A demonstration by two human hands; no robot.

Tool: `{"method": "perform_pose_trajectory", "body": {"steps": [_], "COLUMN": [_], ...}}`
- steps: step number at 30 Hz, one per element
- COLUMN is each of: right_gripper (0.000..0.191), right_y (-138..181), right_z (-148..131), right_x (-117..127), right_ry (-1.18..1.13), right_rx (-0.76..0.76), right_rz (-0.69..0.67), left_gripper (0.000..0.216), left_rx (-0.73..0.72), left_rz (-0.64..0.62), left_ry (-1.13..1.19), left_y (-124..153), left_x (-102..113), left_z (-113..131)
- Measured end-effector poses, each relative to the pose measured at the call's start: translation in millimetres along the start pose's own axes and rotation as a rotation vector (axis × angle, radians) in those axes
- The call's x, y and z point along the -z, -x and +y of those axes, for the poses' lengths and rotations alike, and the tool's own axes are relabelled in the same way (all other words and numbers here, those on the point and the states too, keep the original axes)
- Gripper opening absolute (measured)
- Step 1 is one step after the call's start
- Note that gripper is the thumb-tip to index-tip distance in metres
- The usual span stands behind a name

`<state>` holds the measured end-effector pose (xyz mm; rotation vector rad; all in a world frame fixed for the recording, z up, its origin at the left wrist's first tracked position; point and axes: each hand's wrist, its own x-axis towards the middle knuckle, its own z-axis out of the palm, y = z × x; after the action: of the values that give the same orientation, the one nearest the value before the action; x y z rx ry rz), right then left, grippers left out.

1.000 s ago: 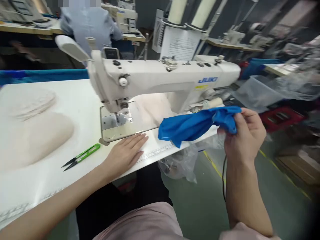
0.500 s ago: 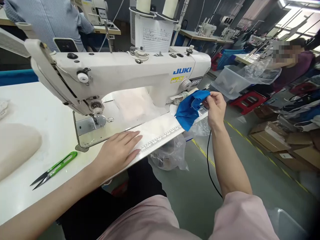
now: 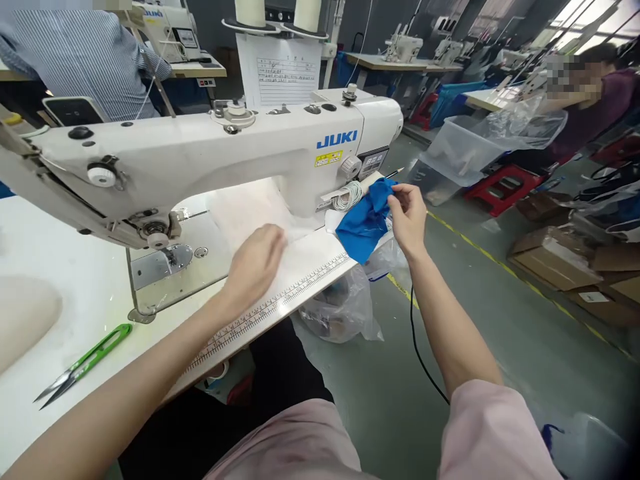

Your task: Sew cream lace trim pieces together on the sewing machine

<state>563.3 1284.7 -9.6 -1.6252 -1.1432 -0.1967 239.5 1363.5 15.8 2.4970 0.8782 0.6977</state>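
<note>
Clock is read from frame centre. White tabletop (image 3: 85, 267), smooth, bit glossy, ruler strip (image 3: 273, 307) along the front edge, 7 to 8. White JUKI sewing machine (image 3: 220, 147) across it, 9 to 1, hard enamel-like body, shiny bed plate (image 3: 205, 263) under the needle. Room: grey-green floor (image 3: 390, 387), yellow line (image 3: 470, 243) at 3; striped-shirt person (image 3: 85, 53) at 10, another person (image 3: 613, 100) at 2. Clear plastic bin (image 3: 460, 150) at 2, red stool (image 3: 505, 187) near 3, cardboard boxes (image 3: 555, 263) at 3. Crinkled clear bag (image 3: 345, 310) below the table, 5 to 6. Lined paper sheet (image 3: 285, 87) at 12, under pale thread cones.

Blue cloth (image 3: 363, 230) at 3, thin, creased, roughly triangular, at the table's right end beside a coiled cord (image 3: 347, 197). Right hand (image 3: 407, 217) pinches its upper corner, thumb against fingers. Left hand (image 3: 255, 263), 8 to 9, motion-blurred, fingers together, partly bent, by the sheer pale fabric (image 3: 247, 210); can't tell if it grips any. Rounded beige piece (image 3: 23, 320) near 9, soft-looking. Green-handled snips (image 3: 75, 370) at 8, pointed blades apart.
</note>
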Motion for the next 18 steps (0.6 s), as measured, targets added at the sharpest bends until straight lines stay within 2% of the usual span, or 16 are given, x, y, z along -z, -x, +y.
{"method": "perform_pose_trajectory", "body": {"steps": [2,4,10,13,18], "right_gripper": [0.030,0.036,0.038,0.038,0.053], "right_y": [7,13,21,20,16], "right_z": [3,6,8,6,3], "right_x": [-6,-10,-12,-7,3], "right_ry": [0.060,0.133,0.285,0.329,0.504], "right_rx": [0.026,0.063,0.189,0.255,0.259], "right_rz": [-0.074,-0.126,-0.089,-0.050,-0.100], "left_gripper": [0.023,0.019,0.024,0.020,0.015], "left_rx": [0.190,0.304,0.416,0.432,0.504], "left_rz": [0.091,0.130,0.187,0.192,0.184], "left_ry": [0.304,0.464,0.561,0.594,0.607], "left_y": [-11,-26,-75,-96,-121], "left_x": [13,17,13,13,12], "left_z": [-12,-27,-70,-79,-87]}}
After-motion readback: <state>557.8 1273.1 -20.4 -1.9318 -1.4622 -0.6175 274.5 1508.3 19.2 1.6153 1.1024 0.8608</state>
